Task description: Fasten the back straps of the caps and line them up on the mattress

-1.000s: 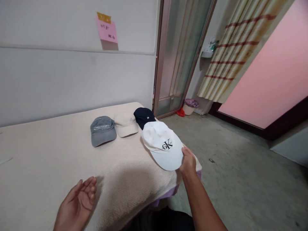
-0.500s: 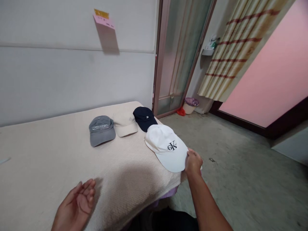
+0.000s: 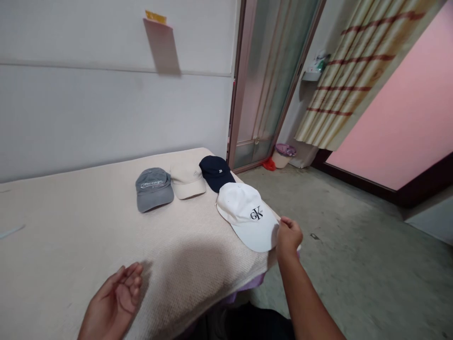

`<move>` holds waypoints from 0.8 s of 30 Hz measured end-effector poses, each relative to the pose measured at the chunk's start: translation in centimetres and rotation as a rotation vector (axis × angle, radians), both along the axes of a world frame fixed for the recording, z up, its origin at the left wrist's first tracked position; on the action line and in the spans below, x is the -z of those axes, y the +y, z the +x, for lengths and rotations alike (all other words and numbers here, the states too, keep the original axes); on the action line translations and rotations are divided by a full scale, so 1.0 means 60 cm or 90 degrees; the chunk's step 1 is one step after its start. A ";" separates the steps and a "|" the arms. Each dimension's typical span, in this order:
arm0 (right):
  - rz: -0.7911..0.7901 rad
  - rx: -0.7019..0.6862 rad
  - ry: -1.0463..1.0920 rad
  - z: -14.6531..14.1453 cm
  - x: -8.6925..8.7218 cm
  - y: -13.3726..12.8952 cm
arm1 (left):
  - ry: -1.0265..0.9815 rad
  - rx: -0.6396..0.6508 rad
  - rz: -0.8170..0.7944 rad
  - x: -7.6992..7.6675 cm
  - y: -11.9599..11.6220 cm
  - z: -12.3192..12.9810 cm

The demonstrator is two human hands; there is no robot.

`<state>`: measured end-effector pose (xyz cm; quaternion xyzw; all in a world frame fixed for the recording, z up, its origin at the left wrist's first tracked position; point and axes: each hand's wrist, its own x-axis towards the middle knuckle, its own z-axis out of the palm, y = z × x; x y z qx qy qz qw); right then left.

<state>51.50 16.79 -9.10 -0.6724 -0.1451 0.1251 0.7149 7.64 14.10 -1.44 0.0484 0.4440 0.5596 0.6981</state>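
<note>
A white baseball cap (image 3: pixel 239 203) with dark letters on its front lies near the right edge of the bed, its brim toward me. My right hand (image 3: pixel 289 236) is closed at the right side of that brim, thumb and fingers pinched at its edge. Low on the left, my left hand (image 3: pixel 118 297) is held palm up over the cover, fingers loosely curled and holding nothing. Behind the white cap sits a navy cap (image 3: pixel 215 174), close against it. To its left come a beige cap (image 3: pixel 187 182) and a grey cap (image 3: pixel 155 190) with white lettering, side by side.
A cream textured cover (image 3: pixel 88 226) spreads over the bed, against a white wall (image 3: pixel 106 113). Concrete floor (image 3: pixel 339 222) lies right of the bed. Beyond are a glass sliding door (image 3: pixel 265 85), a lined bin (image 3: pixel 283 156) and a striped curtain (image 3: pixel 357 71).
The view has shifted slightly, moving everything a little to the right. The caps keep their places on the bed, and both hands stay nearly where they were.
</note>
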 end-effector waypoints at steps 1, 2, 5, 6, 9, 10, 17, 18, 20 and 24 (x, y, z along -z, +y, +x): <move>-0.019 0.023 -0.022 -0.003 -0.004 0.000 | 0.001 -0.006 -0.002 -0.001 0.000 0.000; -0.038 0.047 -0.047 -0.006 -0.009 0.000 | 0.001 -0.011 -0.004 -0.001 0.000 0.000; -0.071 0.076 -0.118 -0.020 -0.026 -0.001 | -0.002 -0.012 -0.010 -0.001 0.001 -0.001; -0.077 0.073 -0.139 -0.025 -0.032 -0.002 | -0.003 -0.009 -0.011 0.000 0.001 -0.001; -0.095 0.043 -0.180 -0.041 -0.043 0.000 | -0.004 -0.003 -0.009 0.004 0.001 -0.003; -0.104 0.031 -0.185 -0.044 -0.043 0.001 | -0.004 -0.002 -0.006 0.006 0.001 -0.005; -0.187 0.032 -0.178 -0.029 -0.020 -0.002 | -0.020 0.007 0.006 0.011 0.000 -0.013; -0.190 0.037 -0.178 -0.027 -0.019 -0.004 | -0.018 0.007 0.005 0.011 0.000 -0.013; -0.187 0.044 -0.180 -0.028 -0.024 -0.008 | -0.010 0.004 -0.001 0.009 0.001 -0.011; -0.133 0.036 -0.218 -0.063 -0.058 -0.010 | -0.009 -0.003 -0.010 0.004 0.000 -0.006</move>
